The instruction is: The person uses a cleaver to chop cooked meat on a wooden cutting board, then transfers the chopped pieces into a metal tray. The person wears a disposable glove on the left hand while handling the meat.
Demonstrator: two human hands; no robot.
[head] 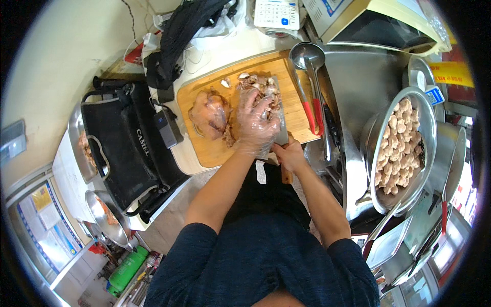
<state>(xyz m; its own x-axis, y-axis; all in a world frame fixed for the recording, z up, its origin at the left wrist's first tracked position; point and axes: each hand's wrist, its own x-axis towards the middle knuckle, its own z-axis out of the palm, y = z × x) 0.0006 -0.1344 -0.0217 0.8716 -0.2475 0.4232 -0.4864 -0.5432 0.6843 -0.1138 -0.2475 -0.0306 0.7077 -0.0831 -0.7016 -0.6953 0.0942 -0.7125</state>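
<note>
On the wooden cutting board [238,153] lie chopped brown meat pieces [262,82] and, left of them, a large piece of cooked meat with skin [210,114]. My left hand [259,121], in a clear plastic glove, rests over the chopped meat with its fingers spread; whether it grips any is hidden. My right hand [290,155], bare, holds the wooden handle of a broad-bladed cleaver [284,128]. The blade lies along the right side of the meat, partly hidden by my left hand. Small white pieces [226,83] sit near the board's top.
A ladle [308,55] and red-handled tongs [317,115] lie across the board's right side. Farther right stands a metal bowl of meatball-like pieces [399,149]. A black bag [130,142] and a small dark device [168,127] are at left. A calculator [277,14] and microwave [383,30] stand beyond.
</note>
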